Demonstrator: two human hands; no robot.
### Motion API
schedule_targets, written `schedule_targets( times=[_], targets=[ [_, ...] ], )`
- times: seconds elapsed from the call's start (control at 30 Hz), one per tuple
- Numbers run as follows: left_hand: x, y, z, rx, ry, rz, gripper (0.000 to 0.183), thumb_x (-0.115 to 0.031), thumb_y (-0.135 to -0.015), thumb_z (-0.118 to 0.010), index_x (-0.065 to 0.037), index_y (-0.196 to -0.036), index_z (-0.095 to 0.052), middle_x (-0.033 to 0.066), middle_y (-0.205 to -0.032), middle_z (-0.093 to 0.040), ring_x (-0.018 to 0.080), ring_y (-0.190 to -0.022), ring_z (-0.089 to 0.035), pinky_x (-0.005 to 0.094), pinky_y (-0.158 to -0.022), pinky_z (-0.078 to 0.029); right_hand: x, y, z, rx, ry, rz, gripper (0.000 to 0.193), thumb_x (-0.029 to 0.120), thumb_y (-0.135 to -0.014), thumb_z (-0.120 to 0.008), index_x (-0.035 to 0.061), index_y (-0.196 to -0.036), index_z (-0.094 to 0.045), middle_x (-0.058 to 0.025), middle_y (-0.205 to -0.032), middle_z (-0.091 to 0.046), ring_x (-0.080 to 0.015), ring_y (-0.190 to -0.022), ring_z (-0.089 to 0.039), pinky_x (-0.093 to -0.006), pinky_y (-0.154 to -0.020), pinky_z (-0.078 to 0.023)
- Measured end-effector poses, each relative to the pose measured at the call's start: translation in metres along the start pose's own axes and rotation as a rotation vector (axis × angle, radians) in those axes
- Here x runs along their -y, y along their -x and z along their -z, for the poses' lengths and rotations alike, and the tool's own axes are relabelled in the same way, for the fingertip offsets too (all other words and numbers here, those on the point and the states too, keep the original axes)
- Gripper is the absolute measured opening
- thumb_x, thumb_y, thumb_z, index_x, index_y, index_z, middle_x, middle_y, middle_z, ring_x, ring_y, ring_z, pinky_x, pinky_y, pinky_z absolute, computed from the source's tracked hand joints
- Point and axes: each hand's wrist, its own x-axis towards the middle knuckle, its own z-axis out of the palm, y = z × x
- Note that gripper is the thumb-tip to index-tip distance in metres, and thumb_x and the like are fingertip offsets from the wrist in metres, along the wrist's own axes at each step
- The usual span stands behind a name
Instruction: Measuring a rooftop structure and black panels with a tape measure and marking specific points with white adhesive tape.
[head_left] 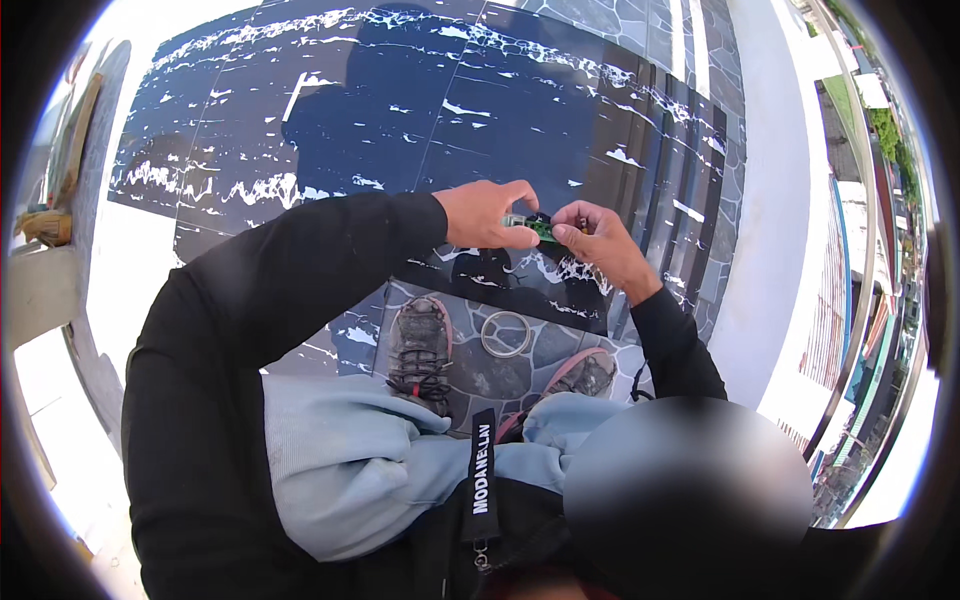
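Observation:
A small green and black object (541, 228) sits between my two hands; it is too small in view to tell its kind. My left hand (483, 213) is closed on its left end, with thumb below and index finger arched above. The fingers of my right hand (603, 242) pinch its right end. Both hands are over the near part of a dark, glossy panel (400, 150) with white, marble-like streaks. Part of the object is hidden by my fingers.
A pale ring (506, 334), like a roll of tape, lies on the stone-patterned floor (480, 372) between my shoes (420, 350). Ribbed dark strips (668, 170) run along the panel's right side. A white ledge (785, 200) borders the right. Wooden pieces (82, 140) stand far left.

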Motion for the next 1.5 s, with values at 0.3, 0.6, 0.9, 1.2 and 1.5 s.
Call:
schedule_targets(
  times=[0.3,0.6,0.9,1.2,1.5],
  targets=[
    [0.162,0.032,0.145,-0.283,-0.353,0.232,0.020,-0.018,-0.083,-0.057,-0.005,-0.097,-0.064,0.0118,-0.076,-0.063,0.0209,-0.069,-0.061,0.0338,-0.066,-0.047,-0.066,0.007,0.211,-0.566,0.599,0.022,0.014,0.014,-0.087,-0.062,0.0015,-0.092,-0.065,-0.0020,-0.072,-0.060,-0.0097,-0.069,-0.053,-0.0277,-0.065,-0.043],
    [0.195,0.009,0.145,-0.512,-0.485,0.187,0.016,-0.018,-0.082,-0.061,-0.003,-0.085,-0.065,0.0146,-0.070,-0.063,0.0291,-0.067,-0.062,0.0378,-0.066,-0.048,-0.082,-0.016,0.233,-0.722,0.740,-0.009,0.016,0.017,-0.084,-0.063,0.0055,-0.093,-0.069,-0.0073,-0.072,-0.064,-0.0174,-0.070,-0.061,-0.0318,-0.069,-0.047],
    [0.197,-0.001,0.152,-0.468,-0.422,0.232,0.015,-0.018,-0.081,-0.065,-0.004,-0.083,-0.066,0.0122,-0.069,-0.063,0.0270,-0.066,-0.062,0.0368,-0.065,-0.048,-0.080,-0.016,0.234,-0.739,0.804,-0.046,0.017,0.017,-0.083,-0.062,0.0066,-0.094,-0.071,-0.0085,-0.074,-0.066,-0.0174,-0.071,-0.062,-0.0322,-0.068,-0.048],
    [0.203,-0.008,0.146,-0.518,-0.462,0.278,0.014,-0.018,-0.080,-0.069,-0.003,-0.083,-0.068,0.0120,-0.069,-0.064,0.0266,-0.067,-0.063,0.0377,-0.064,-0.048,-0.111,-0.004,0.280,-0.715,0.754,-0.022,0.021,0.020,-0.085,-0.062,0.0048,-0.097,-0.071,-0.0034,-0.073,-0.065,-0.0112,-0.068,-0.058,-0.0293,-0.064,-0.046],
    [0.196,-0.021,0.146,-0.544,-0.440,0.345,0.011,-0.016,-0.077,-0.071,-0.006,-0.082,-0.071,0.0109,-0.072,-0.067,0.0254,-0.070,-0.065,0.0366,-0.067,-0.050,-0.118,-0.001,0.272,-0.722,0.515,-0.115,0.019,0.013,-0.088,-0.059,0.0000,-0.097,-0.069,0.0011,-0.075,-0.059,-0.0074,-0.069,-0.051,-0.0238,-0.062,-0.040]
  ],
)
